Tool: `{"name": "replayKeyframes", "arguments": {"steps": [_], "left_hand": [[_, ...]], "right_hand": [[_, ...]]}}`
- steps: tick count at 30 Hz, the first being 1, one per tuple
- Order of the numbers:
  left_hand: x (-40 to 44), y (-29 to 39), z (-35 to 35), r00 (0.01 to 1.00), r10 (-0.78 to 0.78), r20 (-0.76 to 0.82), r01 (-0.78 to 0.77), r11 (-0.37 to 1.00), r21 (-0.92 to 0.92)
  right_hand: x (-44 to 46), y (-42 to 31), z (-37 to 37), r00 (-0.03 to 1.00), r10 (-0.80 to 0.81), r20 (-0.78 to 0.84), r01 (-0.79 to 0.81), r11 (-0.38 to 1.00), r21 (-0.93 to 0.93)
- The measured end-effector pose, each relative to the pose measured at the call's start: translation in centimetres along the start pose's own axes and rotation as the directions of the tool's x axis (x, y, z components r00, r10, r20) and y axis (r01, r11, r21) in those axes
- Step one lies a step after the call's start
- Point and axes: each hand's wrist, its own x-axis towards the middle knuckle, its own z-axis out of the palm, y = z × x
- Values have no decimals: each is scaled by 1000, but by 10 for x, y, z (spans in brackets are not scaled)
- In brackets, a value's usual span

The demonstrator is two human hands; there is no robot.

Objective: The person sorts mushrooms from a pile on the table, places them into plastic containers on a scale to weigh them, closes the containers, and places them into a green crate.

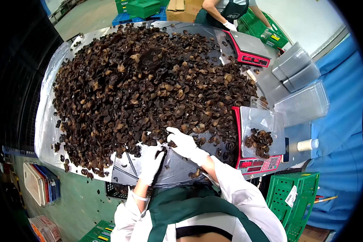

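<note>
Closest to the camera was the wearer's green apron (185,205), over white sleeves. At the far left, a stack of trays (36,183) stood on the green floor. Rightward, a broad heap of dark brown, curled pieces (149,88) covered most of the sheeted table (131,171). At its near edge was the white-gloved left hand (150,164), fingers pointing toward the heap beside a dark piece; I could not tell whether they gripped it. The gloved right hand (184,145) was just beside it, index finger stretched forward and apart from the thumb, any hold between them unclear. Beyond the heap, another person (224,12) leaned by a red-trimmed far scale (252,60). The near scale (260,163) bore clear plastic and a small pile (259,142) of similar pieces. Then came green crates (293,201), a white cylinder (307,144) and blue curtain (339,141)
</note>
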Motion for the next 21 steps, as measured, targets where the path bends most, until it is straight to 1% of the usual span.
{"name": "replayKeyframes", "arguments": {"steps": [1,2,3,4,5,6,7,8,9,10,11,12,13,14,15,17,19,21], "left_hand": [[0,-11,-5,994,-104,41,108,988,-107],[1,-12,-15,929,-321,186,371,818,-439],[1,-12,-25,806,-448,386,581,478,-659],[-1,-9,-30,813,-431,391,521,241,-819],[-3,-5,-33,787,-477,391,490,98,-866],[-7,-9,-37,783,-441,440,482,-18,-876],[-11,-15,-38,779,-395,487,474,-135,-870],[-11,-14,-36,778,-373,506,450,-231,-863],[-11,-11,-36,779,-368,507,451,-233,-862],[-10,-8,-35,758,-376,533,461,-269,-846],[-8,-4,-34,737,-380,560,473,-303,-828],[-11,-10,-27,690,-453,565,507,-255,-823],[-11,-12,-21,733,-437,522,507,-161,-847],[-6,-4,-14,809,-434,396,474,85,-876],[0,7,-8,886,-383,262,394,322,-861],[9,35,-18,894,-344,287,442,566,-696],[9,38,-11,879,-328,346,476,581,-660],[9,53,-11,933,-178,312,324,796,-512]], "right_hand": [[1,11,18,999,-33,-26,32,999,-27],[4,14,22,999,20,27,-19,999,-41],[5,16,26,994,69,81,-64,996,-57],[4,18,28,996,87,35,-89,993,81],[2,15,26,994,109,-5,-106,970,219],[1,10,22,990,135,-48,-102,897,430],[-3,10,11,815,402,417,-573,454,683],[-5,4,7,797,345,495,-551,80,831],[-12,0,6,794,266,546,-465,-312,828],[-19,2,13,813,168,558,-402,-531,746],[-21,-8,9,793,207,573,-403,-527,748],[-21,-23,0,781,234,580,-445,-443,778],[-19,-34,-9,776,267,571,-474,-349,808],[-21,-38,-10,785,305,538,-481,-246,841],[-27,-41,-9,798,349,492,-477,-133,869],[-32,-51,-18,806,409,428,-503,93,859],[-45,-37,-2,834,421,357,-492,271,828],[-52,-48,-24,838,420,348,-488,291,823]]}}
